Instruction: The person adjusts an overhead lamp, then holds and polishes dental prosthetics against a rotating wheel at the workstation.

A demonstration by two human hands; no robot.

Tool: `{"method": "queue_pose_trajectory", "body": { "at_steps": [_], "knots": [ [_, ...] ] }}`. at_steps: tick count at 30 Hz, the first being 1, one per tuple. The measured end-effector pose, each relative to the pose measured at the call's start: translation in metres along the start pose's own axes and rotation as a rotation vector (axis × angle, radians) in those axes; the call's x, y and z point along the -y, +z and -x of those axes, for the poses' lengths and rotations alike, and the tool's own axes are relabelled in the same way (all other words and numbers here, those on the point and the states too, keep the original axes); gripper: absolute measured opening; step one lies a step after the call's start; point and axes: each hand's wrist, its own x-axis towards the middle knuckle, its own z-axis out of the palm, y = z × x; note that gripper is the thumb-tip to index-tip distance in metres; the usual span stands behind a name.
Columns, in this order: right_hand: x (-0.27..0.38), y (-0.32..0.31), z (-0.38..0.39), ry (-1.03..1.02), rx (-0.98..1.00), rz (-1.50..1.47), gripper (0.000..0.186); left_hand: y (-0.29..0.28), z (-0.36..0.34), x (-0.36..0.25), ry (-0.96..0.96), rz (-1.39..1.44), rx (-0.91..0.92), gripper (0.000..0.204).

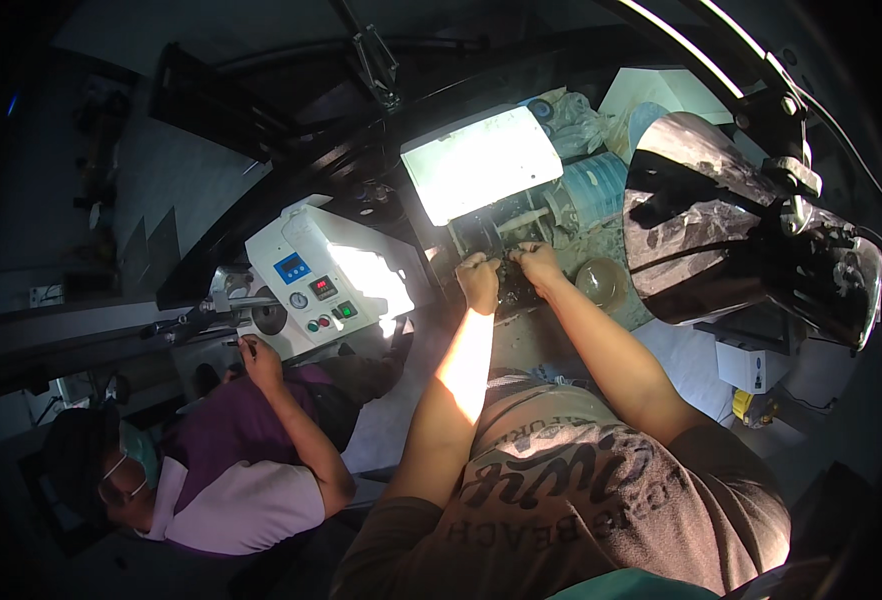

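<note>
My left hand (479, 282) and my right hand (539, 266) are close together over a dark, wet-looking work area (517, 292) of a bench machine. The fingers of both are closed in a pinch. Whatever lies between the fingertips is too small and dark to make out. Just beyond them a brightly lit white panel (483, 165) is tilted over the machine. A clear round bowl (601, 283) stands right of my right hand. Farther back on that side lies a large bluish clear plastic bottle (597, 188).
A big dark lamp-like hood (696, 225) on a jointed arm fills the right. On the left stands a white control box (311, 285) with displays and buttons. Beside it a co-worker's hand (261, 362) works at another machine. Crumpled plastic bags (573, 122) lie at the back.
</note>
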Motion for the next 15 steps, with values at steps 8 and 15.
{"method": "queue_pose_trajectory", "body": {
  "at_steps": [8,15],
  "knots": [
    [0.005,0.000,0.003,-0.002,0.036,0.010,0.004,-0.009,-0.005,0.007,-0.012,-0.015,0.058,0.011],
    [0.001,-0.001,0.000,-0.017,0.047,0.019,0.004,-0.003,-0.003,0.006,0.067,0.008,0.011,0.027]
  ]
}}
